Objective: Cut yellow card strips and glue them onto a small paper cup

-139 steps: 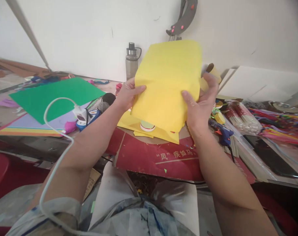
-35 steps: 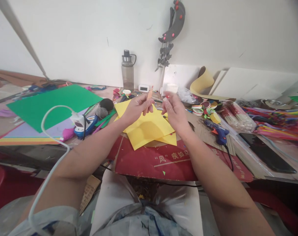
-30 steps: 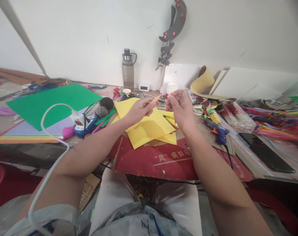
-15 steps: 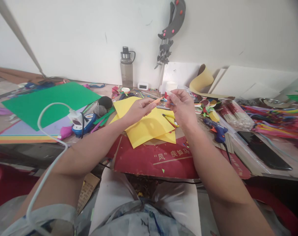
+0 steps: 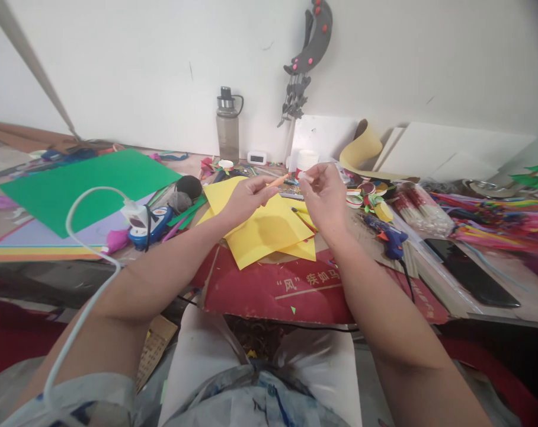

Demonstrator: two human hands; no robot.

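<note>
A slim orange, pencil-like stick (image 5: 278,180), its narrow tip pointing right, is pinched in the left hand (image 5: 246,204) above yellow paper (image 5: 271,231). Close to that tip, the right hand (image 5: 324,198) grips a small pale piece (image 5: 306,177), too unclear to identify. Behind stands a white cup (image 5: 307,158), contents hidden. Farther out, a clear plastic pack (image 5: 422,209) holds red-and-white bundles; a capped grey bottle (image 5: 227,135) stands upright.

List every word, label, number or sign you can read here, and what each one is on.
"“风” 疾如马": on the red cardboard; the line runs up to the right forearm.
Red cardboard, right end: more characters, too blurred to read.
Brown printed card: rows of characters, too small.
Small white display: unreadable.
Blue-and-white device: markings unreadable.
</note>
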